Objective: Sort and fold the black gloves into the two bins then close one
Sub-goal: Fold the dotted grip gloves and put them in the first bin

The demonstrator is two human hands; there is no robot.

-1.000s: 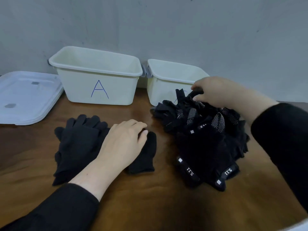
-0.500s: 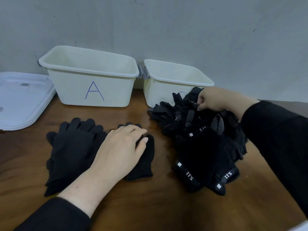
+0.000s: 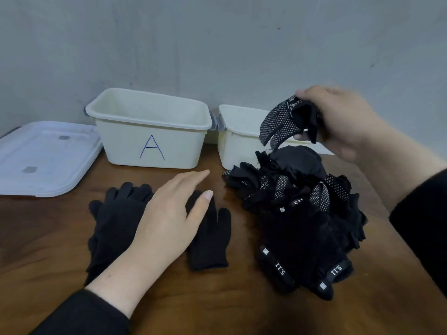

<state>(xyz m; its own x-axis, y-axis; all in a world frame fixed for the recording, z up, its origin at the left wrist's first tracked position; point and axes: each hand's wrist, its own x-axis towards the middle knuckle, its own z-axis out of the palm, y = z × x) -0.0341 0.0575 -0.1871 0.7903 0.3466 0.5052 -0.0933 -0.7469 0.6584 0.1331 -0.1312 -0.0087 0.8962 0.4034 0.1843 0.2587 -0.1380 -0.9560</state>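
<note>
The brown wooden surface (image 3: 229, 310) I work at shows a glossy grain with some glare near me. Behind it, at the far side, a plain grey wall (image 3: 217, 44) rises, marked with a few small dark specks.

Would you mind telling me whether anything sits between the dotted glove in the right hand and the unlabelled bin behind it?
Nothing visible does. The right hand holds the dotted glove in the air just before the open right bin; the glove pile lies below it.
</note>
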